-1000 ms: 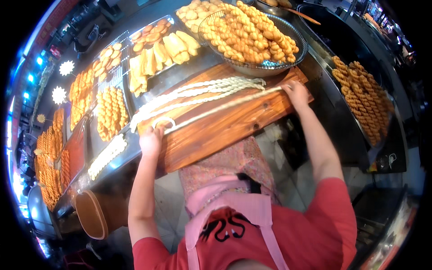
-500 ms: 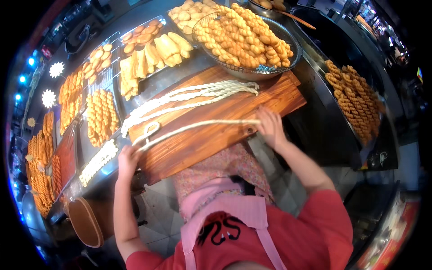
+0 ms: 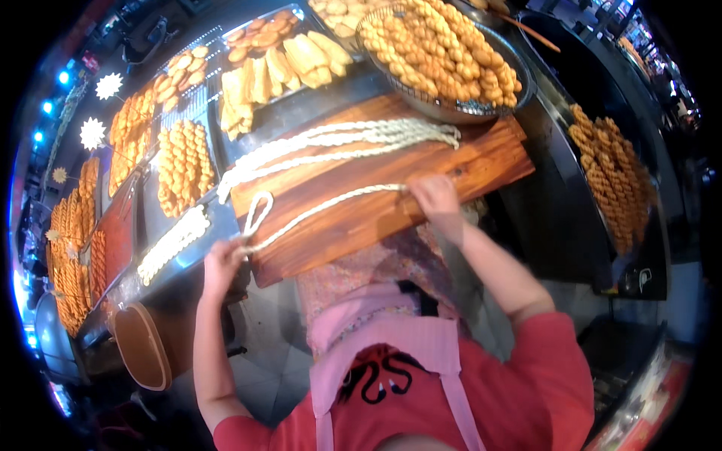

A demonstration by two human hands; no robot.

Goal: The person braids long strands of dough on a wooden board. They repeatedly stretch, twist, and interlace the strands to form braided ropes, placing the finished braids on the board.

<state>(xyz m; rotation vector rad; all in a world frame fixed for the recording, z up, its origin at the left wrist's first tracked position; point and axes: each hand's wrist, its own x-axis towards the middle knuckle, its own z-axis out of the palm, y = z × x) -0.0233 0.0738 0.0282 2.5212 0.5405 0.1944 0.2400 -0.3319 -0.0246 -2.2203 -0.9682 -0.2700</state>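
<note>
A long strand of pale raw dough (image 3: 331, 204) stretches across a brown wooden board (image 3: 331, 240) in front of me, its surface lightly twisted. At the board's left edge my left hand (image 3: 223, 263) is closed on the strand's left end, where a narrow loop of dough (image 3: 258, 213) stands out. My right hand (image 3: 436, 199) has its fingers closed over the right end, palm down against the board; the very tip is hidden. Just beyond the strand, several raw twisted dough ropes (image 3: 338, 137) lie side by side along the board's far part.
Past the board stands a wire basket (image 3: 519, 86) heaped with fried dough twists (image 3: 447, 56). Fried dough sticks (image 3: 282, 68) and more twists (image 3: 184, 169) fill the far left. Short raw pieces (image 3: 173, 244) lie beyond my left hand. More fried twists (image 3: 613, 177) are at right.
My right hand has moved left along the board with its end of the strand. The strand looks shorter and more twisted, and the loop stands up more. The whole view has shifted slightly.
</note>
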